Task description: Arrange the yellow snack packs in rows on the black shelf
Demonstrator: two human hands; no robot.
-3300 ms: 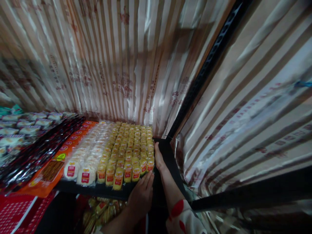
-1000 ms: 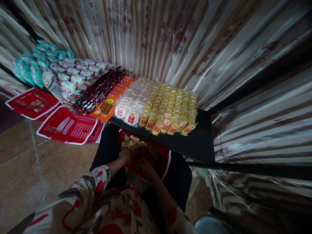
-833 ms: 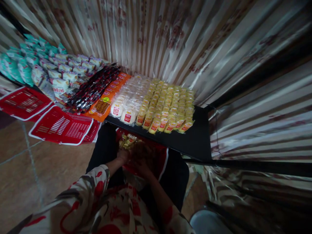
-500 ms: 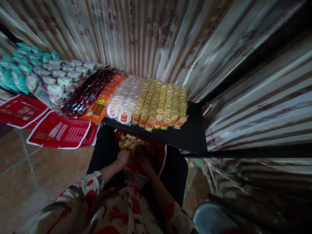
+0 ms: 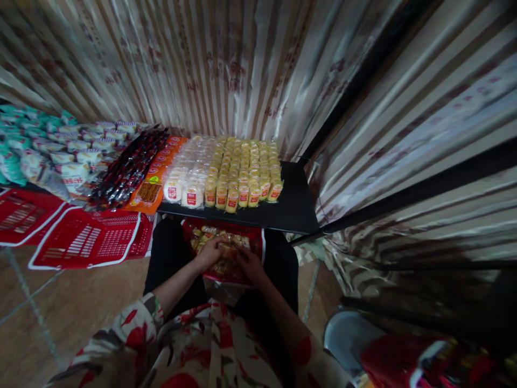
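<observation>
Between my knees is a red basket (image 5: 258, 237) with a pale rim, holding many small wrapped snacks (image 5: 208, 230) in yellow and brown tones. My left hand (image 5: 210, 252) is over its middle, fingers bent together and pointing right. Facing it from the right is my right hand (image 5: 251, 265), its fingers also bent inward. A dim brownish-orange item shows between the fingertips; its kind is unclear in the low light. On the black shelf (image 5: 297, 199) just beyond stand rows of yellow wrapped snacks (image 5: 244, 178), beside rows of white round wrapped ones (image 5: 191, 178).
Left along the shelf lie orange packs (image 5: 151, 186), dark shiny packets (image 5: 125, 172), white bags (image 5: 75, 172) and green bags (image 5: 14, 161). Red baskets (image 5: 92, 234) stand below. A striped curtain (image 5: 234, 70) hangs behind. At lower right are a grey stool-like surface (image 5: 351, 339) and red packaging (image 5: 396, 358).
My view has shifted right, so the shelf goods appear further left. My hands have risen from deeper among the basket's snacks, and their fingers now come near each other.
</observation>
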